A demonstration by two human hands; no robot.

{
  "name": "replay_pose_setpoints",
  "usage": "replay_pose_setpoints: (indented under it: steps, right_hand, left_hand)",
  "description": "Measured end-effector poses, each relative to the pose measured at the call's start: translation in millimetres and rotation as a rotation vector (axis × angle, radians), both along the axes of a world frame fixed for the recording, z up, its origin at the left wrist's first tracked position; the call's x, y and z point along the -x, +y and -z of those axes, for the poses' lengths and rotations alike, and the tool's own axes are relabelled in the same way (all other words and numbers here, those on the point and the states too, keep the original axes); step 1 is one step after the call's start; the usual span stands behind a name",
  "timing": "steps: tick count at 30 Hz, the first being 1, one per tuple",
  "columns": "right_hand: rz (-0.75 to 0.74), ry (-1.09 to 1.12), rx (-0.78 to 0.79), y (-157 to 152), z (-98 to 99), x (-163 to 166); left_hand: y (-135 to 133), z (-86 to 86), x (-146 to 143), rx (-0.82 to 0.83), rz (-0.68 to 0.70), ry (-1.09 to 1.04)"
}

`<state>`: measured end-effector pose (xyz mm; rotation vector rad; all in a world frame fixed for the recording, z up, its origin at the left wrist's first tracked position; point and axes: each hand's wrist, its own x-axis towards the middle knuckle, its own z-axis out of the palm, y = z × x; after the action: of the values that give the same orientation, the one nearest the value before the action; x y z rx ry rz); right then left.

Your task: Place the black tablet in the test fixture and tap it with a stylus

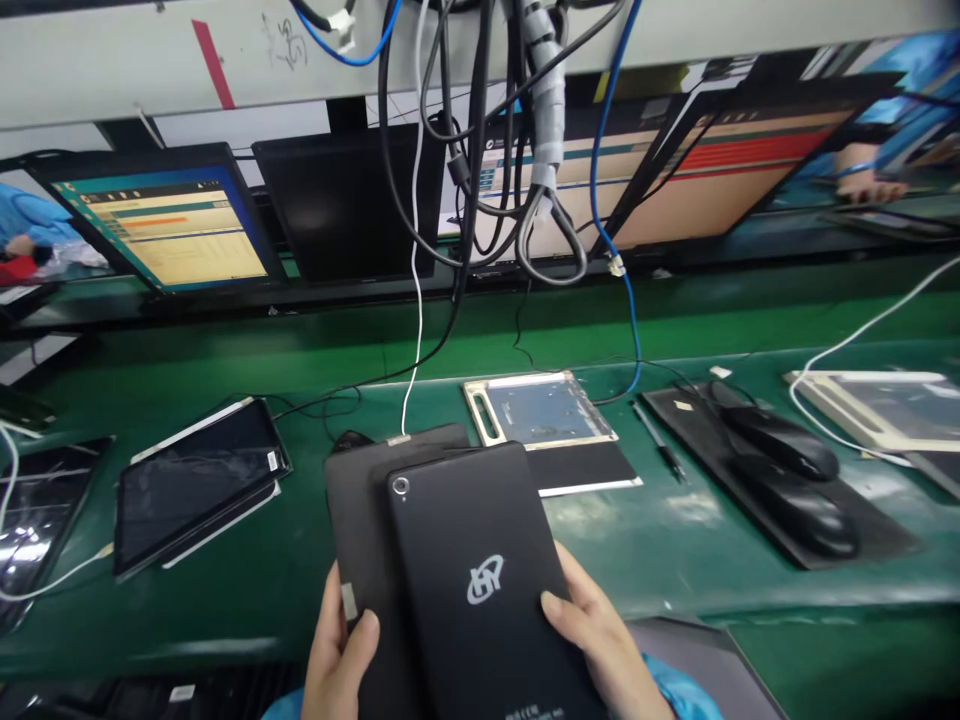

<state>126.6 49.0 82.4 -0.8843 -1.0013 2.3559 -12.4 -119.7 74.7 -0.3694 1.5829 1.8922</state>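
As both hands grip, black tablet (480, 580) hides lower tablet (367, 500), bottom edge cropped

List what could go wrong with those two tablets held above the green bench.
1. The top tablet lies loose on the lower tablet, steadied only by the right hand at its edge; it may slide off.
2. The left hand grips the lower one only near its bottom edge, so the stack could tip.
3. A white cable hangs just behind and might snag.
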Motion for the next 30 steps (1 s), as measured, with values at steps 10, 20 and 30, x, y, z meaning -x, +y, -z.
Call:
replay_pose_setpoints:
  steps: [10, 20, 30]
  right_hand:
    - [-0.035, -0.022, -0.03, -1.2, -1.3, 4.9]
    - [-0.035, -0.022, -0.054, -2.9, -0.9, 8.7]
    - [-0.068, -0.052, -0.058, -5.8, 4.0, 3.2]
  left_hand:
    - [0.1, -4.3, 0.4, -0.024, -0.009, 0.005]
    - [-4.4, -8.3, 0.3, 0.005, -0.014, -0.045]
    - [-4.9, -15.6, 0.2, 0.058, -0.029, -0.087]
